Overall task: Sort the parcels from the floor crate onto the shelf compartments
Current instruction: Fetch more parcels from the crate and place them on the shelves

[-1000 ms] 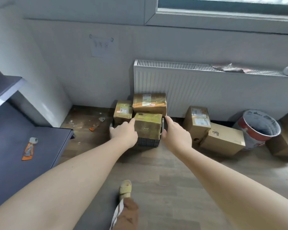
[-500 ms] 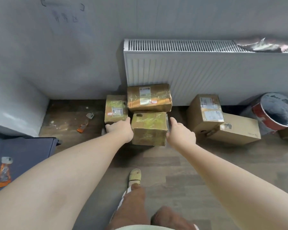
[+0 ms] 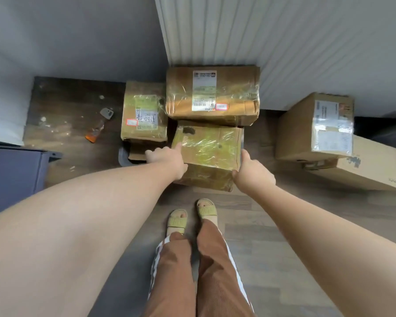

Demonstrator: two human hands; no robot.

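The step in hand is the pick-up, with both hands on one parcel at the crate and nothing yet carried to the shelf.

Well to the left of the front parcel [image 3: 208,147], a corner of the dark shelf [image 3: 14,170] juts into view, and an orange cutter [image 3: 93,135] lies on the floor nearer the parcel. Just left of the parcel, the floor crate [image 3: 123,157] shows only a dark rim under a small labelled parcel [image 3: 144,110].

The left hand [image 3: 167,161] grasps the front parcel's left edge. Its thumb lies on the taped top and its fingers reach down the side. The front parcel sits in front of a larger labelled parcel [image 3: 215,94] that touches its far edge. The right hand [image 3: 252,175] clamps the parcel's right side, thumb along the edge, the other fingers hidden behind the box. Well to the right stand two plain cartons [image 3: 313,126], apart from the crate.

The next move probably calls for a straight lift clear of the two neighbours. Then comes a turn left toward the shelf, with both hands pressing inward, since the glossy tape may be slippery.
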